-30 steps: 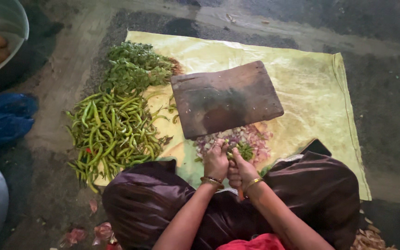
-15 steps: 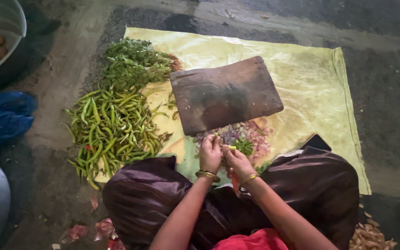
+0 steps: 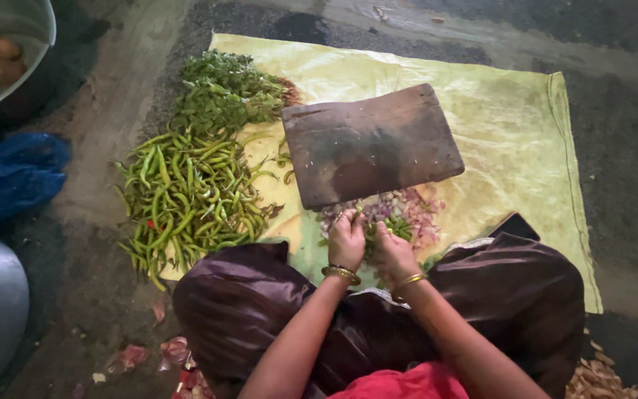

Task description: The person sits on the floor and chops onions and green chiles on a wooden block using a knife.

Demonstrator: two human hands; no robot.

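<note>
I sit cross-legged in my dark brown satin skirt on the pale yellow woven plastic sheet, and both my hands work close together just past my knees. My left hand is curled shut around a small bunch of slim green chillies, fingers bent over them, while my right hand is closed too, pressed against the same bunch; I judge it grips a small knife, but the blade is hidden from this angle and I cannot tell for sure. The chillies I am cutting sit between my two hands, right above the heap of chopped pink onion and green bits that lies on the sheet against the near edge of the dark, worn wooden chopping board. To do this well, I think I should keep the bunch tight and even, feed it forward in short steps, tuck my left fingertips back from the edge, and let the pieces drop onto the heap rather than my lap. The big pile of whole long green chillies lies near on my left, with the leafy green herbs beyond it.
</note>
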